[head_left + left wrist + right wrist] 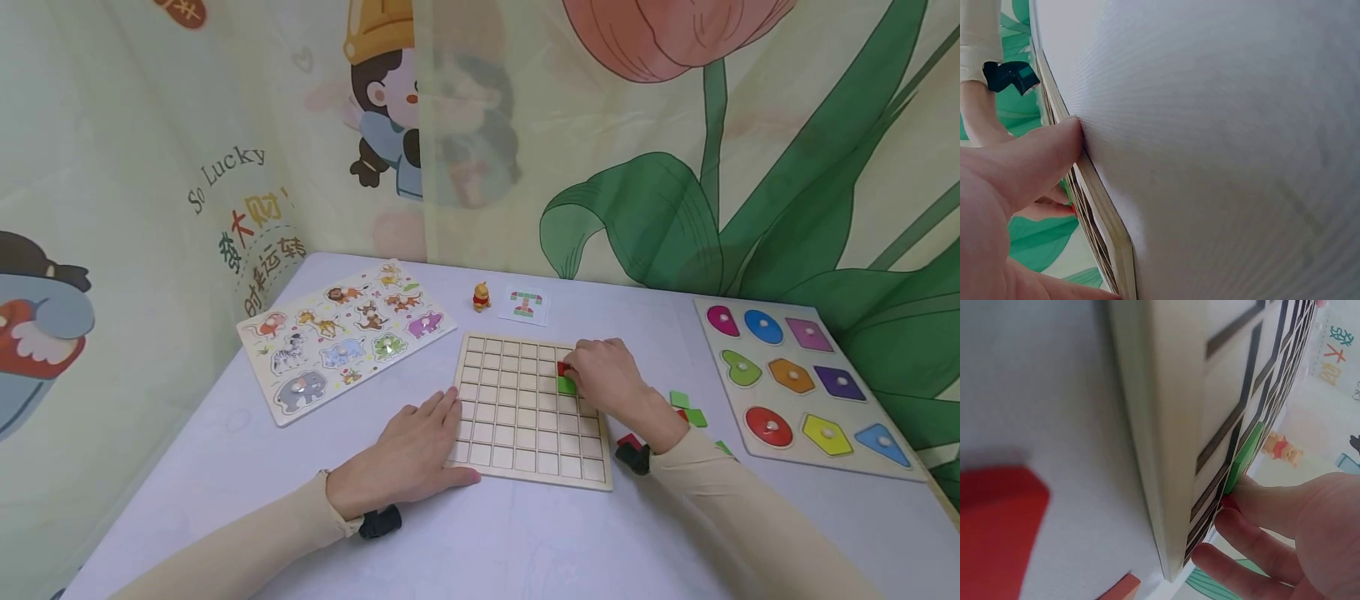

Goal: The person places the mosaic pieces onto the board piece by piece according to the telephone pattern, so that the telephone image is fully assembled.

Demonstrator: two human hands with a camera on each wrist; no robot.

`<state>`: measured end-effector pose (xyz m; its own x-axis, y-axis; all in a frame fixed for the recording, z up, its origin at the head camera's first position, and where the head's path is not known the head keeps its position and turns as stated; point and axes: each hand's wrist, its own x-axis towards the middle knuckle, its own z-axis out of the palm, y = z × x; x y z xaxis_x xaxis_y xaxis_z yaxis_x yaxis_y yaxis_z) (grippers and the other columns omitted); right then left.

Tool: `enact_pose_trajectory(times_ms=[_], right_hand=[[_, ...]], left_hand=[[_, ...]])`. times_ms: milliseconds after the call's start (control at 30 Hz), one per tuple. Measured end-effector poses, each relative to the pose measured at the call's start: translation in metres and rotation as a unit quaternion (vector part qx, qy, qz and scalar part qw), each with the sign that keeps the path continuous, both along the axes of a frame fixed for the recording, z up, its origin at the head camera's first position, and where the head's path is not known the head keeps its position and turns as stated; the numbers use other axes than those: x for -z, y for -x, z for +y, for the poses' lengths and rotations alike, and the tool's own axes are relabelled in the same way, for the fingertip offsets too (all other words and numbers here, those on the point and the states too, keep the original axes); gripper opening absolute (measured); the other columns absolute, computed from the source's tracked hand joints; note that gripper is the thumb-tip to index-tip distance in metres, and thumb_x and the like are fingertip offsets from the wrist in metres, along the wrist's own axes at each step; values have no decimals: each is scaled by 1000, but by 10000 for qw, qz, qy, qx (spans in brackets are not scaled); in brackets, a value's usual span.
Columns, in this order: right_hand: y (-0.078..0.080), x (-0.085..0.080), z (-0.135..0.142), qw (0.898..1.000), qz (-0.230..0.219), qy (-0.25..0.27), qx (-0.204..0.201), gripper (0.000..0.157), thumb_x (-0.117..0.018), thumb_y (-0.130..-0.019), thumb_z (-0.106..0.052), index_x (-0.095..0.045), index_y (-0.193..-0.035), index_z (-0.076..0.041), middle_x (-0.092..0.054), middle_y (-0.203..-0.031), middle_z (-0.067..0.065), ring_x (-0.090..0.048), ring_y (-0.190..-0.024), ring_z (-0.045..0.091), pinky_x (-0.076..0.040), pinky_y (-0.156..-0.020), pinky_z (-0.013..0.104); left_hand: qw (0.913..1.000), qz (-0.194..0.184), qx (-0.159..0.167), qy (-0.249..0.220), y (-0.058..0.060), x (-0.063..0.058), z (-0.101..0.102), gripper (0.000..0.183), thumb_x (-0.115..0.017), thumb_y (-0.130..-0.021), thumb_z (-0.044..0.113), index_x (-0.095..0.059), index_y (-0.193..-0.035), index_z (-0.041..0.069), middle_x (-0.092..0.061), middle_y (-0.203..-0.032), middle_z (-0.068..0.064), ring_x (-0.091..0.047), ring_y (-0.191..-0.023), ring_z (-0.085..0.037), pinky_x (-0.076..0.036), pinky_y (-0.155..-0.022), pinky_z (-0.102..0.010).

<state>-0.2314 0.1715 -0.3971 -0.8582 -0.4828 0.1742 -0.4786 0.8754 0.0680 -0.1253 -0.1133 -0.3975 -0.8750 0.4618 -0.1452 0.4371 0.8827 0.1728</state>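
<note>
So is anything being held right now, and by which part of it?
A red tile: the right hand seems to pinch it between thumb and finger, probably by its sides, though they mostly hide it. The left hand just touches the grid board.

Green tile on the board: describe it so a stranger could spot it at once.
On the table, find the grid board, whose right edge the right hand reaches over. In the head view, the green tile lies by that hand, just below a red tile. It alone shows green on the board; the other green tiles lie loose on the table.
</note>
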Motion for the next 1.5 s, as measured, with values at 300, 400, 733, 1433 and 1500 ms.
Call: enact_pose_trajectory(times_ms=[300, 400, 733, 1433, 1500], right_hand=[[-1, -1, 0, 9999, 4, 38, 98, 10, -78, -90, -13, -82, -98, -8, -66, -72, 4, -61, -65, 18, -56, -80, 52], [-4, -3, 4, 9997, -57, 138, 174, 9, -78, -90, -13, -81, -97, -9, -65, -72, 4, -62, -66, 19, -55, -82, 52], [-15, -12, 49, 9953, -338, 383, 822, 31, -80, -88, -14, -77, -117, -3, -73, -91, 12, -66, -78, 25, -55, -80, 48], [-43, -6, 127, 9816, -1142, 469, 1454, 41, -83, -84, -15, -73, -120, 2, -69, -107, 24, -65, -93, 37, -59, -68, 41], [-44, -6, 128, 9810, -1178, 477, 1463, 40, -83, -85, -15, -73, -120, 2, -69, -107, 24, -65, -92, 35, -58, -66, 39]], left_hand=[[10000, 43, 31, 31, 0, 0, 1, 100, -65, -91, 65, -37, -154, -8, -31, -166, -24, -36, -153, -38, -41, -113, -56], [10000, 33, 32, 25, 0, 0, 1, 100, -65, -91, 65, -37, -154, -8, -31, -166, -24, -36, -153, -38, -41, -113, -56], [10000, -38, 15, 22, 0, -1, 2, 100, -64, -92, 64, -36, -154, -8, -30, -166, -24, -35, -153, -38, -40, -114, -57], [9999, -87, -39, 55, -1, -3, 1, 99, -65, -92, 63, -36, -154, -8, -30, -166, -24, -34, -153, -38, -40, -114, -56], [9999, -80, -43, 53, -1, -3, 1, 99, -65, -92, 63, -36, -154, -8, -30, -166, -24, -34, -153, -38, -40, -114, -56]])
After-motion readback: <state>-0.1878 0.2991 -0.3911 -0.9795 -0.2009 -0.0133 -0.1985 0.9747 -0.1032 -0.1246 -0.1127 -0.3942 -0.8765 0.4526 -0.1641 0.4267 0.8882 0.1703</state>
